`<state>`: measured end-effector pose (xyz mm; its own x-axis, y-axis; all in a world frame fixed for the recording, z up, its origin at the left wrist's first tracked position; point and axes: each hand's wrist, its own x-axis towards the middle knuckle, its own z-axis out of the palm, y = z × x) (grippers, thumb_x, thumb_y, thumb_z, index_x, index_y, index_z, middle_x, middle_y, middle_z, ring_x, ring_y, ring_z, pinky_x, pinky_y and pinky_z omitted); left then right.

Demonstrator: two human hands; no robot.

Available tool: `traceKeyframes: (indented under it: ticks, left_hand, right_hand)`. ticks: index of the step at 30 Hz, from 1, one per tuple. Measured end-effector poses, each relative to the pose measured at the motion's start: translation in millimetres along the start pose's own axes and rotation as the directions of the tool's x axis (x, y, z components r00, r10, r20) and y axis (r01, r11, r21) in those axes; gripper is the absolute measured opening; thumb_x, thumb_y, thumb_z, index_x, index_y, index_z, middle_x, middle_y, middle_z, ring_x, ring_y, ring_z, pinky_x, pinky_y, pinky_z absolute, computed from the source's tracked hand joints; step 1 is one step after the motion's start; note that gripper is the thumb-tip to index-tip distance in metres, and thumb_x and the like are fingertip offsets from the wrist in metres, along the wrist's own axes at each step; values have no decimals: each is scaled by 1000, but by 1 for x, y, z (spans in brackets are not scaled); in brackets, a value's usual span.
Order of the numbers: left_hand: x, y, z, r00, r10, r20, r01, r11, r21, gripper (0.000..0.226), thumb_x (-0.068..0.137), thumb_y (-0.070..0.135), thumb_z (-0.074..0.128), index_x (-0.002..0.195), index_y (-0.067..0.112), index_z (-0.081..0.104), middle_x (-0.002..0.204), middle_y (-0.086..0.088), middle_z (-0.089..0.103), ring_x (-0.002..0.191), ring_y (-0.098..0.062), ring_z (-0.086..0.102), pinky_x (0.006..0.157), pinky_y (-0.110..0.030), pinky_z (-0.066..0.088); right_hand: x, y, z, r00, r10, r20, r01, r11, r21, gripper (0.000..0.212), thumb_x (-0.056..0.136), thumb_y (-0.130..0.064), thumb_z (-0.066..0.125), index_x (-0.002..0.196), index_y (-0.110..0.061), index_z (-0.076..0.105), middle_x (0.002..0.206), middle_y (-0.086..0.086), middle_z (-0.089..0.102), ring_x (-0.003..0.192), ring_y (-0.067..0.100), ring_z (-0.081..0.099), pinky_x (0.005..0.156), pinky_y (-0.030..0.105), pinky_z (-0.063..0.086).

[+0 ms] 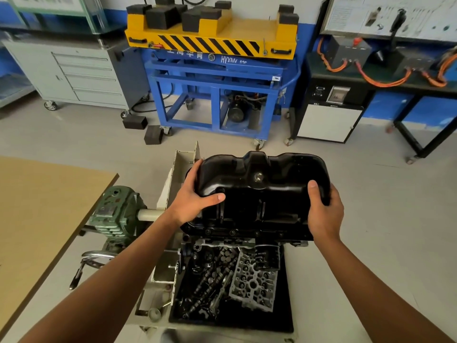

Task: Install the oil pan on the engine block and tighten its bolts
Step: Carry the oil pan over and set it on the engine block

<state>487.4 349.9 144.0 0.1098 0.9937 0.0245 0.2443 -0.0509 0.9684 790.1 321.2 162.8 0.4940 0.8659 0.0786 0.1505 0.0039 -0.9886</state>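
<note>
The black oil pan (262,191) sits bottom-up over the engine block (230,242), of which only a strip shows under the pan's flange. My left hand (195,201) grips the pan's left end, thumb on top. At the right end, my right hand (325,211) holds it the same way. Bolt holes line the pan's near flange. Whether the flange rests flat on the block is hidden from here.
A black tray (284,305) below the block holds a cylinder head (254,280), camshafts and an oil filter (268,258). A green gearbox (116,211) with a hand crank sits at the left, beside a wooden tabletop (42,206). A blue and yellow lift cart (217,70) stands behind.
</note>
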Motion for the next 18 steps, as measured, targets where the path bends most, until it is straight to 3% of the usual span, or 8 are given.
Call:
traceKeyframes:
  ticks: [4, 8, 18]
  left_hand:
    - [1, -2, -2, 1000, -2, 5, 2, 1000, -8, 123, 52, 68, 88, 153, 47, 22, 145, 10, 47, 133, -8, 48, 116, -41, 39]
    - [2, -2, -3, 1000, -4, -3, 4, 1000, -9, 110, 52, 68, 88, 142, 64, 26, 146, 12, 47, 133, -7, 49, 116, -39, 39]
    - [4, -6, -3, 1000, -6, 14, 6, 1000, -10, 123, 53, 67, 89, 153, 48, 21, 144, 16, 48, 132, -3, 49, 112, -29, 39]
  right_hand:
    - [0, 0, 1, 1000, -4, -8, 4, 1000, 1, 25, 78, -70, 58, 97, -54, 61, 95, -33, 66, 91, -12, 62, 82, 19, 48]
    - [1, 1, 1, 1000, -5, -4, 5, 1000, -4, 30, 78, -72, 58, 100, -51, 61, 97, -32, 66, 92, -12, 61, 84, 21, 49]
    - [2, 1, -1, 1000, -11, 19, 11, 1000, 1, 23, 79, -70, 59, 96, -55, 62, 97, -28, 68, 93, -7, 63, 85, 25, 51]
